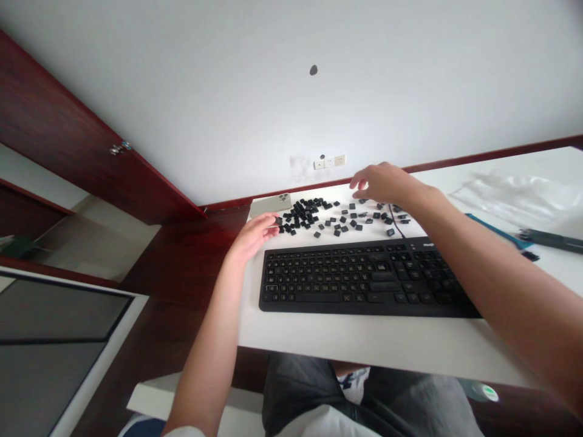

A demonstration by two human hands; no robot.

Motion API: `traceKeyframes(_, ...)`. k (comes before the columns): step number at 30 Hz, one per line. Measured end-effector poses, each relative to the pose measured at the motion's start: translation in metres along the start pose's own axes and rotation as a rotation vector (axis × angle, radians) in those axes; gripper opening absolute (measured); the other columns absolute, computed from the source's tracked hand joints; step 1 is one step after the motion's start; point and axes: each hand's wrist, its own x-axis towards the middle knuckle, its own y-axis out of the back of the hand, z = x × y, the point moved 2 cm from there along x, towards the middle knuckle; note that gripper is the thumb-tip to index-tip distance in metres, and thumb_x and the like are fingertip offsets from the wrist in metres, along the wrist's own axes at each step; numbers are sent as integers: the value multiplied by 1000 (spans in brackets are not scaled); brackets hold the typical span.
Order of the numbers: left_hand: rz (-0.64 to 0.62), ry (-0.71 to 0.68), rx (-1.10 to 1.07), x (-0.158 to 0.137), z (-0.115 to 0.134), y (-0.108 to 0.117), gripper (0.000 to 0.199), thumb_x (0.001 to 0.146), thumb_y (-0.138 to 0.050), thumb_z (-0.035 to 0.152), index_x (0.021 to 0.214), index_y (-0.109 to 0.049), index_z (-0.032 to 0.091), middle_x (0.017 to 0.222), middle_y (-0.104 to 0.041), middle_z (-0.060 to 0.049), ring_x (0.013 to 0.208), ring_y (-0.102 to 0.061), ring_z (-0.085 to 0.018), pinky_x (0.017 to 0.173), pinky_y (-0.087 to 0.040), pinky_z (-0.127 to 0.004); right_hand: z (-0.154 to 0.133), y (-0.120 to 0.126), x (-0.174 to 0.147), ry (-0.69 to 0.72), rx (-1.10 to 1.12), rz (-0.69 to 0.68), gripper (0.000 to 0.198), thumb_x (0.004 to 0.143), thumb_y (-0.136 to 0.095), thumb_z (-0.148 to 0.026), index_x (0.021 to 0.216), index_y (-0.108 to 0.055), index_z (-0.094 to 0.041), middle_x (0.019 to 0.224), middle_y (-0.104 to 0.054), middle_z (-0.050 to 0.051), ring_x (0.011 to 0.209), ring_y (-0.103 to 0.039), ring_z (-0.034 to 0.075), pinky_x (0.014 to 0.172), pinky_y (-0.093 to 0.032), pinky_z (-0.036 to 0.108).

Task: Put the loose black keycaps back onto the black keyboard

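Note:
A black keyboard (319,297) lies on the white desk, many of its key positions showing bare sockets without caps. Behind it is a dense heap of loose black keycaps (300,212), with more scattered to the right. My left hand (255,233) rests at the left edge of the heap, fingers stretched out and apart; a dark keycap shows by its fingertips. Over the back right of the scattered keycaps hovers my right hand (380,182), fingers bent, with a gap between thumb and forefinger. Nothing shows in its grasp. My right forearm covers the keyboard's right end.
A phone (268,205) lies behind my left hand. To the right are clear plastic wrapping (510,191), a blue flat item (492,229) and a dark pen-like tool (555,240). A thin cable (395,221) runs behind the keyboard. Wall sockets (330,162) sit above the desk.

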Motion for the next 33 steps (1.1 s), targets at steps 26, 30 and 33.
traceKeyframes(26, -490, 110, -389, -14, -3, -34, 27, 89, -70, 17, 115, -77, 11, 106, -77, -12, 89, -73, -16, 85, -59, -26, -147, -35, -56, 525, 376, 202, 28, 92, -66, -12, 116, -79, -20, 102, -72, 7, 88, -64, 19, 78, -45, 30)
traceKeyframes(30, -511, 46, -316, -18, 2, -36, 34, 86, -76, 23, 119, -77, 12, 124, -74, -15, 102, -72, -21, 91, -57, -30, -148, -34, -57, 521, 407, 224, 26, 90, -68, -14, 113, -79, -18, 98, -72, 7, 86, -65, 20, 77, -48, 30)
traceKeyframes(33, -508, 26, -299, -19, 4, -33, 40, 88, -78, 36, 122, -76, 15, 126, -74, -16, 108, -72, -24, 90, -56, -32, -151, -32, -59, 517, 440, 246, 25, 90, -69, -15, 113, -78, -18, 98, -74, 6, 83, -67, 19, 77, -49, 30)
